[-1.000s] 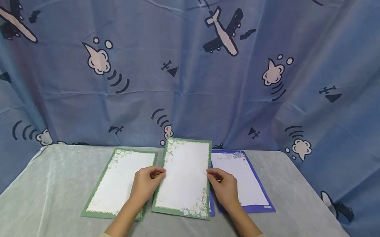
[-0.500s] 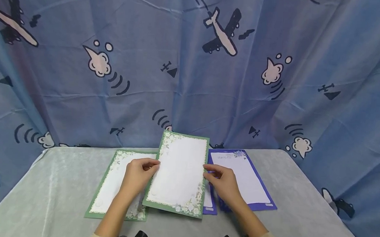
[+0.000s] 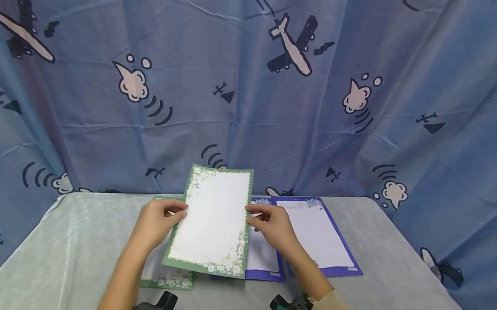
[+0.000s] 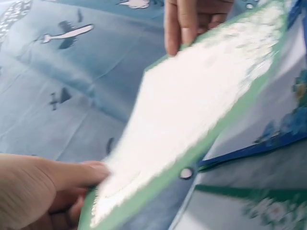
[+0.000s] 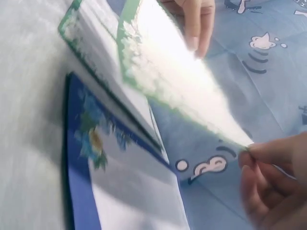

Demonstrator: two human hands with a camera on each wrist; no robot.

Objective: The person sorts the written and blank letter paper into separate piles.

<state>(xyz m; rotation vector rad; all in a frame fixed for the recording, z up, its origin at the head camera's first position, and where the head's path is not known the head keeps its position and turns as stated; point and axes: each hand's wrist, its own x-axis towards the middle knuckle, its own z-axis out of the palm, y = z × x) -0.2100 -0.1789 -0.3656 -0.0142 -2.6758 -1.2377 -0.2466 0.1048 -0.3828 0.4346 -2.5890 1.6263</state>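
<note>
Between both hands a white sheet of paper (image 3: pixel 213 218) with a green floral border is held up, tilted toward the head camera. My left hand (image 3: pixel 156 222) pinches its left edge between thumb and fingers. On the opposite edge, my right hand (image 3: pixel 275 225) pinches it the same way, and the left wrist view shows this sheet (image 4: pixel 182 100) lifted clear of the papers below. Another green-bordered sheet (image 3: pixel 168 276) lies beneath on the left, partly hidden. A purple-bordered sheet (image 3: pixel 262 256) is partly covered behind the held one.
A second purple-bordered sheet (image 3: pixel 318 236), with faint writing at its top, lies to the right. All the papers are on a grey cloth-covered table (image 3: pixel 393 284). Behind it hangs a blue curtain (image 3: pixel 251 99) with airplane prints. Dark wrist devices (image 3: pixel 156 307) sit on both wrists.
Both hands have carried the held green-bordered sheet leftward and slightly up. It now covers more of the left green sheet, and more of the middle purple sheet shows.
</note>
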